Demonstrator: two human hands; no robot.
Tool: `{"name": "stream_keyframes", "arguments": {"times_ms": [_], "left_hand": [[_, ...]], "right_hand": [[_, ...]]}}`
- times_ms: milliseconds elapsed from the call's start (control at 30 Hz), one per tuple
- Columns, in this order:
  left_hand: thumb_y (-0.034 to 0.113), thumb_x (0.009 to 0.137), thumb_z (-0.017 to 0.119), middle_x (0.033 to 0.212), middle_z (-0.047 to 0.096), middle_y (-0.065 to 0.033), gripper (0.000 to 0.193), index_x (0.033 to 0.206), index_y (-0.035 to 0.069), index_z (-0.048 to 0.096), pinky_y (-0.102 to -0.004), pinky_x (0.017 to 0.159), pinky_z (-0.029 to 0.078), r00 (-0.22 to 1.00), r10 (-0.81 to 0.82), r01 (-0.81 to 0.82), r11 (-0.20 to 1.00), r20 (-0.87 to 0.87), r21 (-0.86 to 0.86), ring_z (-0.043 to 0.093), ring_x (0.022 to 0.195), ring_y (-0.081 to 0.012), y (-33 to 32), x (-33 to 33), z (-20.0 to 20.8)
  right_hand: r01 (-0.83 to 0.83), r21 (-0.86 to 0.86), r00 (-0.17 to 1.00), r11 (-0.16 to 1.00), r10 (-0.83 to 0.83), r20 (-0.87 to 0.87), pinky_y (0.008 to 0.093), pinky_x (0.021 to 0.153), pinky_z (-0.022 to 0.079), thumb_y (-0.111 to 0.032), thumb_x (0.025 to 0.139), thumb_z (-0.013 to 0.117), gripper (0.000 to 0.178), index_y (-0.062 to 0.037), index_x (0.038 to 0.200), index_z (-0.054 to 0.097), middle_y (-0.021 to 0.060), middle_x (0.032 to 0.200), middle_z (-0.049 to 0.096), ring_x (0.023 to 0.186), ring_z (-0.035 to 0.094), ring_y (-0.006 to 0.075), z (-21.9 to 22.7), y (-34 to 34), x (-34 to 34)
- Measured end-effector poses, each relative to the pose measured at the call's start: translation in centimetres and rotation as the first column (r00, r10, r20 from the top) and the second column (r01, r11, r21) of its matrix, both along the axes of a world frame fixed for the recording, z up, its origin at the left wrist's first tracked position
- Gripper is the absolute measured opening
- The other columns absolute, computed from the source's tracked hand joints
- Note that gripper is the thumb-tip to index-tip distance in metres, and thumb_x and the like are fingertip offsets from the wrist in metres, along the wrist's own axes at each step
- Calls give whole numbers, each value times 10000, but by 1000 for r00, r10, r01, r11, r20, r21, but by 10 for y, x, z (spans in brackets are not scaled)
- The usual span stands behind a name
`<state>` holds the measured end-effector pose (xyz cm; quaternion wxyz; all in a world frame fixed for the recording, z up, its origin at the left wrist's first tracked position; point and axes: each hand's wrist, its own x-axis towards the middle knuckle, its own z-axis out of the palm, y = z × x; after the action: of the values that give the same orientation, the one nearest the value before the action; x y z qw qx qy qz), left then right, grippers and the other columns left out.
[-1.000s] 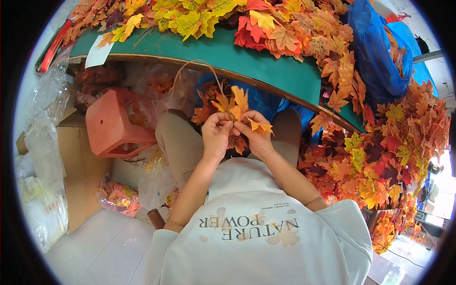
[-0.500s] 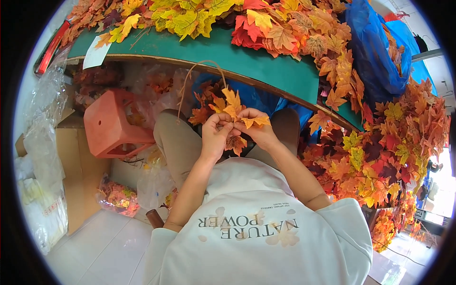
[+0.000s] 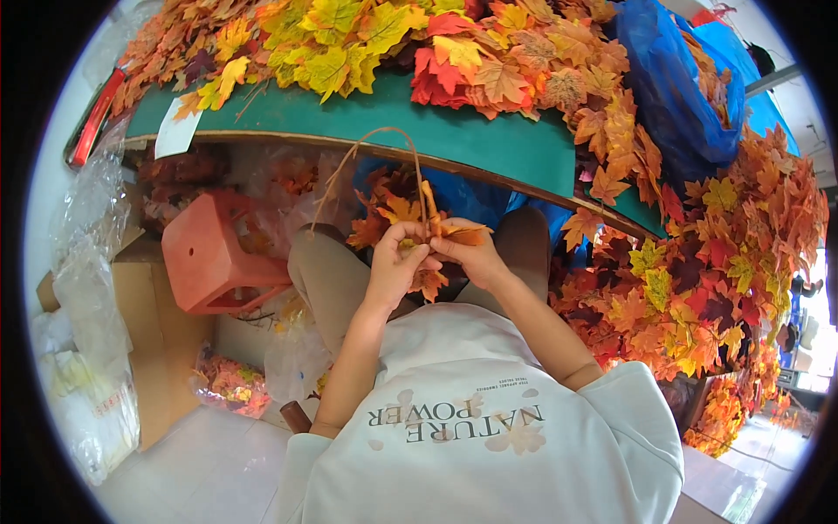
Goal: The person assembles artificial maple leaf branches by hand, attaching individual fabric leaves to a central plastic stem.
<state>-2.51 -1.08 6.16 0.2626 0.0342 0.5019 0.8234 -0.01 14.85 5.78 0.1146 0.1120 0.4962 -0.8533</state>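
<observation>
Over my lap, both hands meet around a garland of orange artificial maple leaves [image 3: 401, 210]. My left hand [image 3: 397, 264] pinches the brown stem [image 3: 384, 131], whose bare end loops up past the table edge and down to the left. Close against it, my right hand [image 3: 474, 256] has its fingers pressed on an orange maple leaf [image 3: 461, 232] beside that stem. The fingertips nearly touch, and the exact joint between leaf and stem is hidden by them. More leaves of the garland hang below my hands.
Ahead stands a green table [image 3: 489, 129] heaped with yellow, red and orange leaves [image 3: 327, 48]. A blue plastic bag [image 3: 676, 92] is at the far right, above a big leaf pile [image 3: 690, 279]. Left are a pink stool [image 3: 205, 249], a cardboard box [image 3: 161, 341] and clear plastic bags [image 3: 83, 349].
The stem's loop has shifted right and stands nearer my hands. The leaf between my fingers has turned, now seen narrow and edge-on. The whole view has tilted slightly.
</observation>
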Motion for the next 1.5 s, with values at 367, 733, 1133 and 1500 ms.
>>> {"name": "stream_keyframes", "arguments": {"times_ms": [367, 733, 1133, 1500], "left_hand": [[23, 853, 574, 926, 601, -44, 134, 977, -26, 587, -223, 770, 442, 955, 132, -194, 955, -264, -226, 563, 864, -110, 1, -7, 12], [53, 870, 571, 1057, 608, -55, 253, 1117, 71, 523, -208, 596, 497, 988, 130, -149, 945, 82, 292, 623, 824, -130, -24, -16, -30], [95, 874, 590, 801, 602, 9, 64, 930, 95, 557, -172, 425, 340, 937, 210, -269, 943, 277, 194, 539, 601, -67, -6, -8, -7], [13, 834, 618, 871, 616, -40, 163, 996, 13, 600, -170, 525, 412, 967, 90, -152, 953, 236, 260, 554, 671, -79, -15, -5, -10]], "right_hand": [[1, 227, 995, 974, 22, -98, 254, 662, 516, -17, 770, 684, 139, -12, 897, 629, 48, 810, 633, 741, 599, 112, 6, -3, 5], [763, 647, 646, -11, 58, -761, 250, 651, 472, -34, 733, 688, 201, -22, 919, 613, 86, 913, 591, 776, 583, 162, 89, 88, 21], [674, 700, 678, -236, -179, -713, 339, 712, 471, -44, 774, 651, 86, -16, 848, 617, 116, 856, 573, 814, 579, 283, 74, 175, 40], [745, 609, 604, -272, -110, -789, 332, 702, 494, -62, 791, 659, 174, -20, 948, 597, 113, 994, 568, 825, 592, 254, 193, 205, -52]]}}
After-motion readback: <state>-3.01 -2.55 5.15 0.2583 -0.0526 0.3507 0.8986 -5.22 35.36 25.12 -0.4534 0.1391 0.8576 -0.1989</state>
